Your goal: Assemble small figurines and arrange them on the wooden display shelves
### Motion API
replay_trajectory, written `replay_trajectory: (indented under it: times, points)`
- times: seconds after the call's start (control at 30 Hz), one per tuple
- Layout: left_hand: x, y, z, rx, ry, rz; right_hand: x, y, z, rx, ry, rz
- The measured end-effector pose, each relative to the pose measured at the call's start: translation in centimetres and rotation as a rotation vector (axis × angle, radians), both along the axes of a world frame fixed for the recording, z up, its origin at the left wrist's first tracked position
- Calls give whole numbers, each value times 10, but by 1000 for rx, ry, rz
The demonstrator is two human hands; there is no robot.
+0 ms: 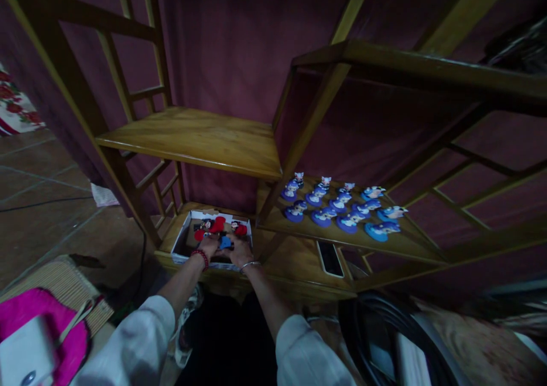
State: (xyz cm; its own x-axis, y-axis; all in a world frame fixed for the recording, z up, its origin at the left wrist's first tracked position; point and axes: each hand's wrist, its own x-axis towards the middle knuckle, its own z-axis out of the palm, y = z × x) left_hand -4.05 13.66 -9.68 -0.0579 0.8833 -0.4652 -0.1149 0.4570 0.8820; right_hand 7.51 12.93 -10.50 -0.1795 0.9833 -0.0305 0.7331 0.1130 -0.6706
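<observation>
Nearest, lower left: white rectangular device (23,352), its round dark mark too small to read, on a pink pad (36,303) over a woven mat (53,272). Lower right: black hoop (348,329), pale items within its curve. Next, two bare hands below pale sleeves (139,326). Left hand (208,246) (red beaded bracelet at the wrist): fingers bent at the left side of a blue-and-dark figure (225,242); whether they grip cannot be told. Right hand (240,251), thin bangle: fingers closed on that figure's right side. The figure sits between both hands, over a shallow white box (228,266); any print on the box wall is illegible. Inside the box, beyond the fingers: red-and-black figures (239,228). Right of the box, on the low board: phone (330,258), dark screen, pale edge. Beyond, on the adjoining shelf: rows of small figures (323,216) on purple and blue bases. Farther and higher: bare wooden shelf (205,138). Behind all: maroon curtain (231,44)
</observation>
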Motion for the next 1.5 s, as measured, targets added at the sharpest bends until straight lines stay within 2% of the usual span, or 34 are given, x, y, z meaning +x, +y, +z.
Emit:
replay_trajectory:
  times: [0.27, 0.4, 0.73, 0.93, 1.13, 1.33, 1.5]
  points:
    - [-7, -6, 16, -47, -211, 130, -5, -4, 10, 69, 84, -18]
    - [-13, -11, 20, -68, -299, 138, -9, -8, 17, 53, 98, -18]
    - [-21, -16, 18, -85, -443, 156, -16, -17, 32, 51, -57, -29]
    - [-27, -15, 16, -128, -478, 142, -22, -19, 36, 96, -30, 17]
    - [-37, -14, 15, -133, -512, 192, -20, -12, 25, 114, 64, 5]
    - [-56, -11, 11, -65, -593, 300, -2, -3, 5, 29, -55, -121]
    - [-62, -10, 4, -34, -697, 322, 3, 0, -5, -15, -98, -134]
